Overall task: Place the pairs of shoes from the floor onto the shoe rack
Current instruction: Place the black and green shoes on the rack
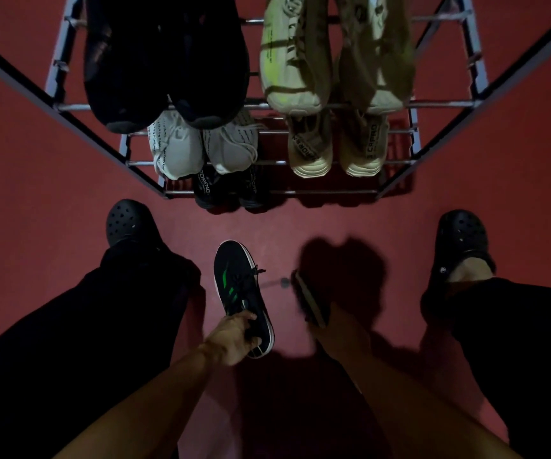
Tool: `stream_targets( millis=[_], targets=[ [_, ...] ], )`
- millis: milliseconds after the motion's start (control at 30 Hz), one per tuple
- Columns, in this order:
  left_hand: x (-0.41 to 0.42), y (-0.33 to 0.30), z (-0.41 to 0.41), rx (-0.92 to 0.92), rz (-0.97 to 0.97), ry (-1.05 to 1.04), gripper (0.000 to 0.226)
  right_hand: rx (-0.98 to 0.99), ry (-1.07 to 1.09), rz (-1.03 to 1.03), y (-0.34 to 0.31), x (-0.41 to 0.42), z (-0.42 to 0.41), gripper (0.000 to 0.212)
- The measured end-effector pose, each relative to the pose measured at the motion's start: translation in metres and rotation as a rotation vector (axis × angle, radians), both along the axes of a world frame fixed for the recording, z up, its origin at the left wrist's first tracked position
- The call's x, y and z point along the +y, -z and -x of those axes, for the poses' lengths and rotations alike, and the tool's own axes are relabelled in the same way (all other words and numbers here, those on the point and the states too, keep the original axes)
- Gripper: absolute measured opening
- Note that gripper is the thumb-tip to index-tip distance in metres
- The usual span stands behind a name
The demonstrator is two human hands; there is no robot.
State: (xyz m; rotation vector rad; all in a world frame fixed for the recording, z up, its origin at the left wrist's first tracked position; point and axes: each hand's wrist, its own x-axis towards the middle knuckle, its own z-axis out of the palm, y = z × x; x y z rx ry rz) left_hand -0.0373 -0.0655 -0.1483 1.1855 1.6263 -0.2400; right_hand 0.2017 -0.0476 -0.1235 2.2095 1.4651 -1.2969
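My left hand [232, 337] grips the heel of a black sneaker with green stripes [237, 286], toe pointing toward the rack. My right hand [340, 332] holds the matching shoe [310, 301], tilted on its side so mostly its sole edge shows; the hand is dark and partly in shadow. The metal shoe rack [333, 192] stands ahead. It carries a black pair [164, 61] and a pale green-cream pair [333, 54] on top, a white pair [201, 144] and a beige pair [337, 147] below, and a black pair [227, 190] on the lowest tier at the left.
My two feet in black perforated clogs stand on the red floor, the left clog [128, 223] and the right clog [462, 240] either side of the held shoes. The lowest tier's right half [333, 193] shows only bars. Dark shadows fall on the floor.
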Motion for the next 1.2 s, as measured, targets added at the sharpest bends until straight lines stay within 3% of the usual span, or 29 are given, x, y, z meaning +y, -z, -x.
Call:
stream_targets(
  millis=[67, 100, 133, 233, 267, 400, 533, 633, 833, 1000, 1200],
  targets=[
    [0.000, -0.004, 0.000, 0.021, -0.071, 0.171, 0.039, -0.034, 0.036, -0.138, -0.011, 0.010, 0.001, 0.066],
    [-0.002, -0.008, 0.000, -0.008, -0.074, 0.133, 0.022, -0.033, 0.072, -0.177, -0.015, 0.016, 0.001, 0.069],
    [-0.003, -0.011, -0.003, -0.042, -0.093, -0.008, 0.008, -0.017, 0.103, -0.206, -0.020, 0.024, 0.001, 0.071],
    [-0.005, -0.022, -0.012, -0.211, -0.077, -0.485, 0.022, 0.112, 0.087, -0.225, -0.031, 0.043, 0.007, 0.057],
    [-0.003, -0.029, -0.014, -0.214, -0.047, -0.490, 0.023, 0.146, 0.051, -0.224, -0.031, 0.044, 0.010, 0.049],
    [0.006, -0.021, -0.009, -0.053, -0.100, -0.093, 0.026, 0.126, -0.001, -0.159, -0.021, 0.027, 0.005, 0.035],
    [-0.001, -0.007, 0.003, -0.017, 0.003, -0.065, 0.054, 0.174, -0.069, -0.015, -0.008, 0.005, 0.000, 0.043],
    [-0.003, -0.019, 0.000, -0.001, 0.040, -0.044, 0.055, 0.200, -0.167, 0.081, 0.002, -0.010, -0.002, 0.056],
    [0.001, -0.020, -0.008, -0.079, 0.093, -0.157, 0.062, 0.120, -0.377, -0.173, 0.011, -0.002, 0.004, 0.057],
    [0.003, -0.017, -0.002, -0.034, 0.059, -0.015, 0.049, 0.038, -0.405, -0.083, 0.019, 0.008, -0.002, 0.058],
    [-0.002, -0.018, 0.000, 0.063, -0.058, 0.249, 0.046, -0.066, -0.637, -0.163, 0.024, 0.010, -0.022, 0.034]
  ],
)
